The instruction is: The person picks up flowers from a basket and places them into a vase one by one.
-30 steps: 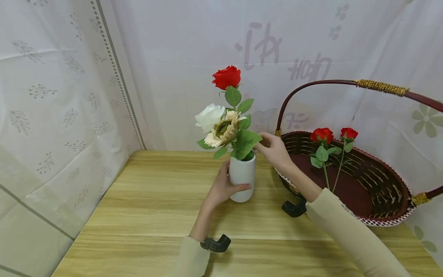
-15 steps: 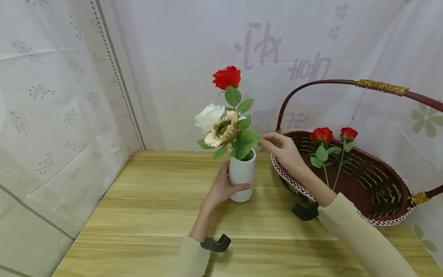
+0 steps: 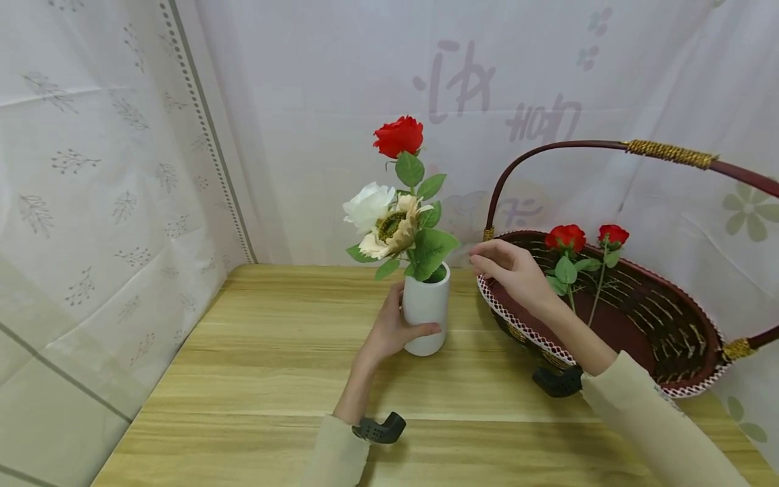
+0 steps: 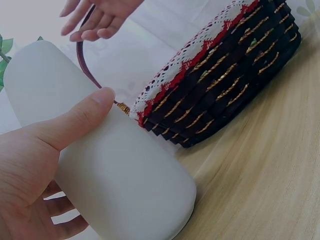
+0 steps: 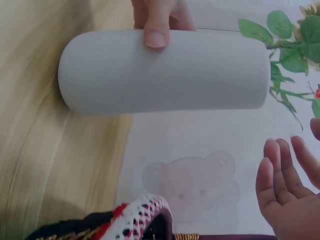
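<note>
My left hand (image 3: pixel 392 325) grips a white vase (image 3: pixel 426 311) standing on the table, thumb across its front and fingers behind. Out of the vase rise a red rose (image 3: pixel 399 136), a white flower (image 3: pixel 368 207) and a cream flower with a dark centre (image 3: pixel 392 230), all with green leaves. My right hand (image 3: pixel 517 274) hovers to the right of the vase, above the near rim of the basket (image 3: pixel 633 318). Its fingers are loosely bent and hold nothing, as the right wrist view also shows. The vase (image 5: pixel 165 72) and leaves stand apart from that hand.
Two red roses, a left one (image 3: pixel 566 238) and a right one (image 3: pixel 613 235), lean inside the dark woven basket. Its tall arched handle (image 3: pixel 554 146) rises above. Patterned curtains (image 3: pixel 316 135) hang behind and to the left of the wooden table (image 3: pixel 255 379).
My right hand has drawn back to the right, away from the leaves at the vase, to over the basket's rim. The left hand, vase and flowers have stayed in place.
</note>
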Tool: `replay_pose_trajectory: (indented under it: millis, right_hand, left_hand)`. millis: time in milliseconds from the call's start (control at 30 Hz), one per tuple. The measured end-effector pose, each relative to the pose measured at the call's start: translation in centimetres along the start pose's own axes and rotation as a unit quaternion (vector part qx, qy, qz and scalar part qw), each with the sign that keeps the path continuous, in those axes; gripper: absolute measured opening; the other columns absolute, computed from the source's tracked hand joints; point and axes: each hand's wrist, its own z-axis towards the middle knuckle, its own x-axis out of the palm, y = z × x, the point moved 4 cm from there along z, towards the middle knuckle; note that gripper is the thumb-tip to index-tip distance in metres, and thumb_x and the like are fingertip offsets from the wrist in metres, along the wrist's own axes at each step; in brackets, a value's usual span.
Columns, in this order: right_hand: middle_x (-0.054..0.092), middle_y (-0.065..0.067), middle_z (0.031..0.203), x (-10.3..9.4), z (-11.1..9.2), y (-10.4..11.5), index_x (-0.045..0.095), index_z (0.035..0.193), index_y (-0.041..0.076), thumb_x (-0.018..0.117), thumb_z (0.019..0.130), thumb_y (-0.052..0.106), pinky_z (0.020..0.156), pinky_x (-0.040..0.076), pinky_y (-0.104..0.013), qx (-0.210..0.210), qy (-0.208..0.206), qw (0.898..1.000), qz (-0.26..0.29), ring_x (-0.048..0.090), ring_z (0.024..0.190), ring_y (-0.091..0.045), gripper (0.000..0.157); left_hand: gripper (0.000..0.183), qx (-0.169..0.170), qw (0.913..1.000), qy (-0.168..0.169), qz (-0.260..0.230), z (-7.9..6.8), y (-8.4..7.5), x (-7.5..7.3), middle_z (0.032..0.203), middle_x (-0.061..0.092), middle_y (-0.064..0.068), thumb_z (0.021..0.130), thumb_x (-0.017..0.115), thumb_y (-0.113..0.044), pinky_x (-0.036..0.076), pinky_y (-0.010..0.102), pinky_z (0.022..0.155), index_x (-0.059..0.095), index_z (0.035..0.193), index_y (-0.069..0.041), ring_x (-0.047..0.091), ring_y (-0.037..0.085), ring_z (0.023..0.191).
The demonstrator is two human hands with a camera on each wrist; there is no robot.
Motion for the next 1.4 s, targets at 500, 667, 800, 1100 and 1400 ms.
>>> replay_pose_trajectory:
  millis: [500, 667, 800, 1100, 1400]
  right_hand:
    - [0.065, -0.003, 0.112, -3.7, -1.3, -0.2, 0.060, 0.125, -0.001, 0.059, 0.105, 0.019, 0.080, 0.053, -0.022, 0.003, -0.007, 0.999, -0.033, 0.066, 0.094, -0.016, 0.029]
    - [0.064, -0.005, 0.113, -4.9, -1.7, -0.3, 0.060, 0.125, 0.003, 0.060, 0.104, 0.025, 0.080, 0.052, -0.021, 0.018, -0.007, 0.998, -0.060, 0.066, 0.096, -0.016, 0.030]
    - [0.064, -0.004, 0.113, -5.7, -2.1, -0.6, 0.058, 0.128, 0.004, 0.059, 0.105, 0.028, 0.080, 0.052, -0.020, 0.027, -0.006, 0.996, -0.081, 0.066, 0.095, -0.013, 0.033]
    - [0.059, -0.013, 0.118, -7.8, -2.8, -1.5, 0.047, 0.139, 0.003, 0.058, 0.105, 0.026, 0.079, 0.052, -0.019, 0.035, -0.014, 0.995, -0.095, 0.066, 0.095, -0.008, 0.042]
    - [0.064, 0.006, 0.109, -10.8, -3.2, -2.1, 0.047, 0.136, 0.010, 0.058, 0.105, 0.024, 0.077, 0.052, -0.017, 0.047, -0.035, 0.993, -0.100, 0.066, 0.091, -0.003, 0.036]
  left_hand:
    - [0.099, -0.004, 0.9999, 0.001, -0.009, -0.2, 0.0, 0.0, 0.141, 0.049, 0.009, 0.076, 0.092, -0.033, 0.044, 0.051, 0.103, 0.031, 0.152, -0.013, 0.053, 0.026, 0.126]
    - [0.099, -0.003, 0.9999, 0.000, -0.010, -0.2, -0.1, 0.0, 0.141, 0.049, 0.008, 0.076, 0.092, -0.033, 0.044, 0.050, 0.103, 0.031, 0.151, -0.014, 0.052, 0.025, 0.126]
    - [0.099, -0.005, 1.0000, 0.000, -0.007, -0.1, -0.1, 0.0, 0.141, 0.049, 0.007, 0.076, 0.092, -0.033, 0.044, 0.049, 0.104, 0.031, 0.152, -0.015, 0.052, 0.024, 0.126]
    - [0.098, -0.007, 0.9999, 0.000, -0.008, -0.2, -0.1, 0.1, 0.141, 0.049, 0.008, 0.076, 0.092, -0.033, 0.044, 0.051, 0.103, 0.031, 0.152, -0.014, 0.052, 0.025, 0.126]
    - [0.099, -0.007, 1.0000, 0.001, -0.003, -0.2, 0.1, 0.0, 0.141, 0.049, 0.007, 0.076, 0.092, -0.034, 0.044, 0.049, 0.104, 0.031, 0.152, -0.014, 0.052, 0.024, 0.126]
